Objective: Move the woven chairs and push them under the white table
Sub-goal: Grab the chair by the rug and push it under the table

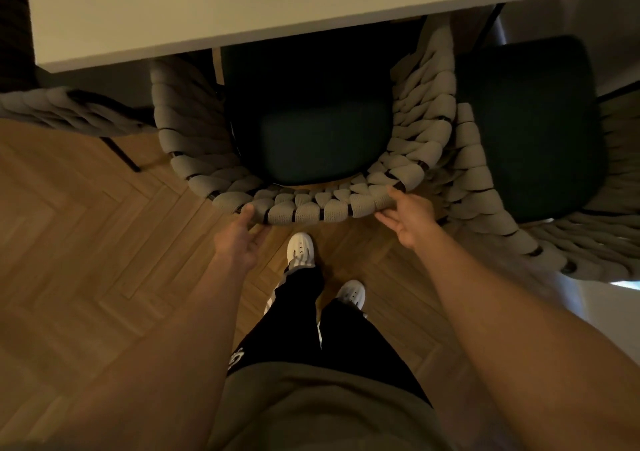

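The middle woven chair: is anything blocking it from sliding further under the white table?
Nothing visible does. The middle woven chair already has the front of its dark seat under the white table, with both hands at its backrest. The right chair presses against its side, which might rub as it slides.

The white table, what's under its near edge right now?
Under the white table sits the front of the middle woven chair, its dark green seat cushion partly tucked beneath. Both hands rest open on its backrest. The chair's front legs and anything further under are hidden by the tabletop.
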A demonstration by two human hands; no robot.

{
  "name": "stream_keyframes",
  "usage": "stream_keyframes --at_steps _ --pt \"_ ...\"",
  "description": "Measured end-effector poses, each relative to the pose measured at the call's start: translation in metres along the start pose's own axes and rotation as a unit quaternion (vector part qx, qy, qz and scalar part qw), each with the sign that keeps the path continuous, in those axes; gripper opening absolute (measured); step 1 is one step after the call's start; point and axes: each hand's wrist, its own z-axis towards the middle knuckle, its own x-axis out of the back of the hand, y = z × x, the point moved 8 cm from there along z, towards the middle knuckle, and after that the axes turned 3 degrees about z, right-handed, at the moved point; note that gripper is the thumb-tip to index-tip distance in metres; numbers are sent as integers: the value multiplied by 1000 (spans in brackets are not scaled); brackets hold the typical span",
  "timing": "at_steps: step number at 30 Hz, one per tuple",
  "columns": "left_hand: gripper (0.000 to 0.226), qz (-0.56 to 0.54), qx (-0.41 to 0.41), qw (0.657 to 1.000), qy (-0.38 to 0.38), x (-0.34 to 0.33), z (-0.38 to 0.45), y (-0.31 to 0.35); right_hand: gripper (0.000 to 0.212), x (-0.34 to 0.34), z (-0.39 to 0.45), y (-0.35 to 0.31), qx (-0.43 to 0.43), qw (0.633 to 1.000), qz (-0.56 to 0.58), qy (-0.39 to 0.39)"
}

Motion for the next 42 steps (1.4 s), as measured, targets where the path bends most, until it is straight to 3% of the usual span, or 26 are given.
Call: stream_keyframes --at_steps 4,8,16,23,31,35,42 --pt "29 36 4 999 25 12 -9 -6 39 17 -18 5 38 998 -43 14" --pt "32 151 17 988 0 3 -25 -15 15 44 -39 19 44 998 -33 29" --pt "16 310 -6 945 -110 -65 -79 -62 9 135 -74 51 27 998 42 50" --pt "12 417 -34 897 -146 -115 -129 -147 14 245 -85 74 21 994 93 46" --pt "8 469 -44 862 -186 -165 -178 -253 21 370 -90 83 32 989 122 73" --pt "9 499 -47 840 -207 -193 -194 -290 8 406 -85 77 39 987 135 80" --pt "17 512 -46 828 -222 -257 -205 -343 10 456 -65 46 47 989 118 76"
